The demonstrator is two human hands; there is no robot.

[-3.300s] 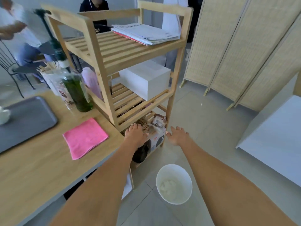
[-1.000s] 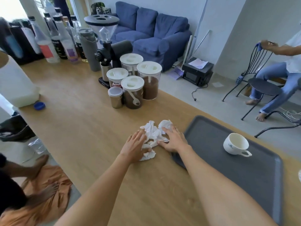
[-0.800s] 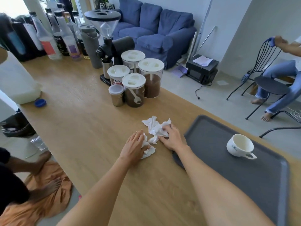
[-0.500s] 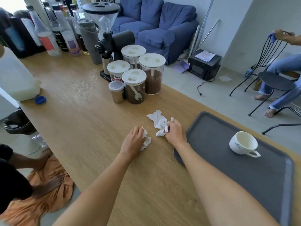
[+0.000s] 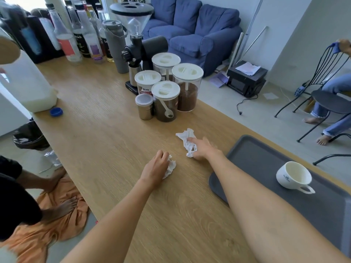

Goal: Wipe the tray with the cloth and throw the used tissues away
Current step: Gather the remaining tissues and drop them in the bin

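While both forearms are reaching over the wooden surface (image 5: 106, 141), the left hand (image 5: 156, 168) is curling its fingers around one crumpled tissue (image 5: 170, 166). The right hand (image 5: 202, 149) is lying on a second crumpled tissue (image 5: 187, 138), fingers pinching its near part; the far part is resting on the surface. The grey tray (image 5: 254, 160) is sitting just right of the right hand, carrying a white cup (image 5: 293, 175). No cloth is showing.
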